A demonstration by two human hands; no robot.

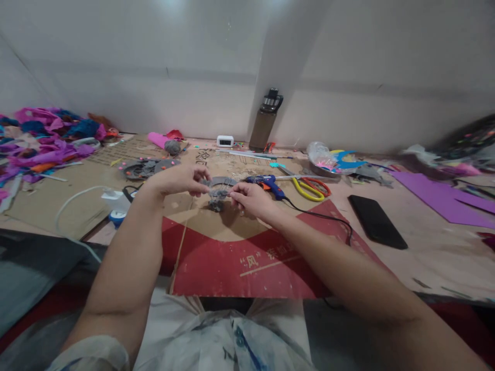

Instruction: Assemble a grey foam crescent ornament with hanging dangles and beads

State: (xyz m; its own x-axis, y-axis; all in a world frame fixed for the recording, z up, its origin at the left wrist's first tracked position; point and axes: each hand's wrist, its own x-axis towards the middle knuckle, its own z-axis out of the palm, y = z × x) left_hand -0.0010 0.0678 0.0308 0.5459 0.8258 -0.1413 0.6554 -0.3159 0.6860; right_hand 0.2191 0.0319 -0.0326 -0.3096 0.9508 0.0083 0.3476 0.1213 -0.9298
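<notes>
Between my hands hangs a small clump of grey, crumpled material with thin pale strands, just above the cardboard. My left hand pinches at its left side, thumb and fingers close together. On the opposite side, my right hand grips its edge between thumb and fingertips. A grey curved band shows right behind the clump. Whether it is joined to the clump, I cannot tell. A blue glue gun lies just beyond my right hand, its black cable trailing right.
Scissors with yellow and red handles lie right of the glue gun. A black phone rests farther right, near purple sheets. A dark bottle stands by the wall. Colourful scraps pile up at left. Red-and-brown cardboard lies under my hands.
</notes>
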